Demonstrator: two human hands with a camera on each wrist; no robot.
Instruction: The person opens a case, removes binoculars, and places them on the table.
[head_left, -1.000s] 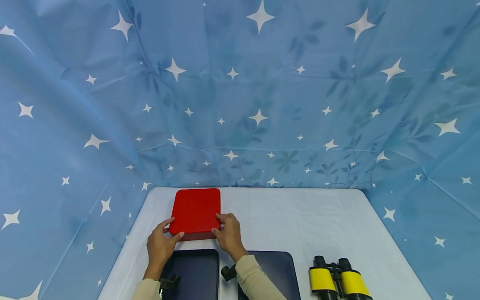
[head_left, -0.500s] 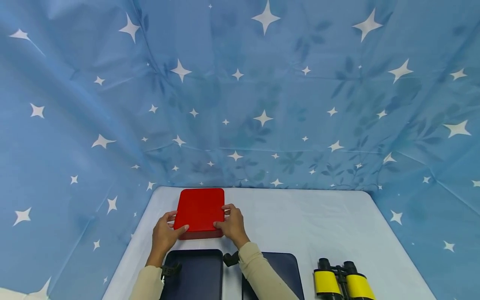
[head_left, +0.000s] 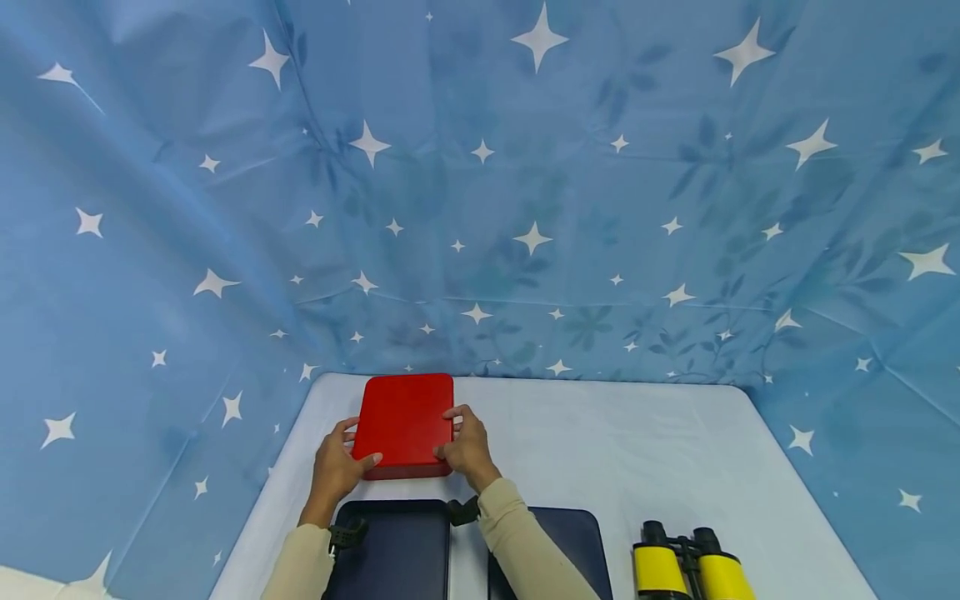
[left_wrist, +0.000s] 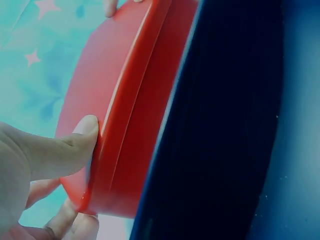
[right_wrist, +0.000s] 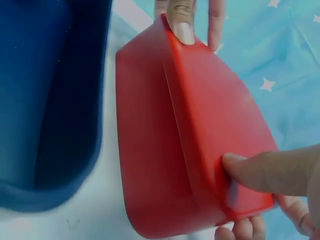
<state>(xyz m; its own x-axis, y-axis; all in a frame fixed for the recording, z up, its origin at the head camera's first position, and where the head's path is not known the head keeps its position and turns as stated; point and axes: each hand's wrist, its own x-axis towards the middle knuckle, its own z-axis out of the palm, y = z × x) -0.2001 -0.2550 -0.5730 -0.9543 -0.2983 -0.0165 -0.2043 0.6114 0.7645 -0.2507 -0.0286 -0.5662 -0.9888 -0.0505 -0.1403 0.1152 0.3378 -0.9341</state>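
Observation:
A square red box point(head_left: 401, 472) with a red lid point(head_left: 405, 417) sits on the white table towards its far left corner. My left hand point(head_left: 333, 467) grips the lid at the near left corner; in the left wrist view its thumb point(left_wrist: 82, 137) lies on top and the other fingers curl below the edge. At the right side my right hand point(head_left: 468, 450) pinches the lid, thumb point(right_wrist: 245, 170) on top and fingertips point(right_wrist: 242, 228) under the rim. A seam line between lid and box wall shows in both wrist views. The box's inside is hidden.
Two dark blue trays, a left one point(head_left: 393, 550) and a right one point(head_left: 573, 542), lie at the near side below the forearms. Yellow and black binoculars point(head_left: 723, 575) stand near the right front. A blue star-patterned curtain point(head_left: 480, 208) surrounds the white table point(head_left: 600, 442).
My right hand has shifted further along the box's right side, its thumb going from the front edge onto the lid. The left hand keeps its corner grip. The head view has turned slightly left.

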